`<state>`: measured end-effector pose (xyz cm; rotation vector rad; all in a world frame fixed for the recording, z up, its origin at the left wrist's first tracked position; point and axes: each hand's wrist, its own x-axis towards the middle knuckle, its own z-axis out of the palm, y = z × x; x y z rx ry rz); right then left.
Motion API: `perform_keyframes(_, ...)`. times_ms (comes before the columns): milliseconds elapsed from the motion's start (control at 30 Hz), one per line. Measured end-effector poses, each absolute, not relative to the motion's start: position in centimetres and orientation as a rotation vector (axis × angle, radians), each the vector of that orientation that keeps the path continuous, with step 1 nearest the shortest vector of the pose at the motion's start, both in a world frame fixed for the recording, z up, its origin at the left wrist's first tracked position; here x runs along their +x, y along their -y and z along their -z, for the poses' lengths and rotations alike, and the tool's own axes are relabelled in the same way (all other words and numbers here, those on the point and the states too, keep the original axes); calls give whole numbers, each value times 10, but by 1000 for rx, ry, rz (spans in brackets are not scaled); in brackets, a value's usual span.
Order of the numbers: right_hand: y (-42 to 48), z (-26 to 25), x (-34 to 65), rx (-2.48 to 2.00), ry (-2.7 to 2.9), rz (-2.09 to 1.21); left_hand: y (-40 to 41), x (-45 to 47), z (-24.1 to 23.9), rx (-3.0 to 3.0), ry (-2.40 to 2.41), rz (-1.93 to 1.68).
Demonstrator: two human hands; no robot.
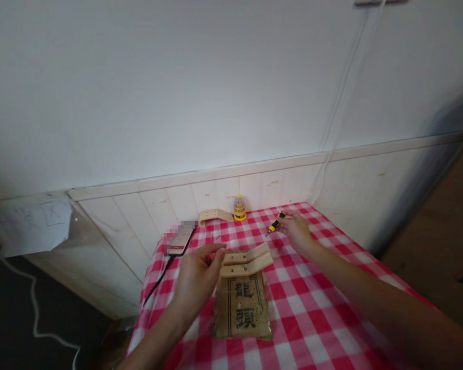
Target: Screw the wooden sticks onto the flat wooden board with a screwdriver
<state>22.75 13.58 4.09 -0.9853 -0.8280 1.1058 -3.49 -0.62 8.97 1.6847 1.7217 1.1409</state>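
Observation:
My right hand (296, 230) is closed around a yellow-and-black screwdriver (277, 223), its metal tip pointing down and left above the checked cloth. Thumb and forefinger of my left hand (198, 272) come together in a pinch at the left end of two pale curved wooden pieces (250, 259). Whatever lies between those fingertips is too small or hidden to make out. Side by side, the wooden pieces show screw heads or holes and rest across the top of a brown slab (244, 308) with black characters. A couple of small screws (217, 237) lie just beyond my left hand.
A red-and-white checked cloth (304, 308) covers the table, which meets the white panelled wall (185, 203). Along the back are another curved wooden piece (216, 214) and a yellow-based clear bit case (239, 208). A phone (182, 240) with a black cable sits at the left edge.

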Motion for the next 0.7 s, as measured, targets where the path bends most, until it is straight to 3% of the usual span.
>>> perform_keyframes(300, -148, -16, 215, -1062, 914, -1060, -22, -98, -68, 1735, -2052, -770)
perform_keyframes(700, -146, -4, 217, -1065, 960, -1058, -82, -78, -40, 1940, -2198, -462)
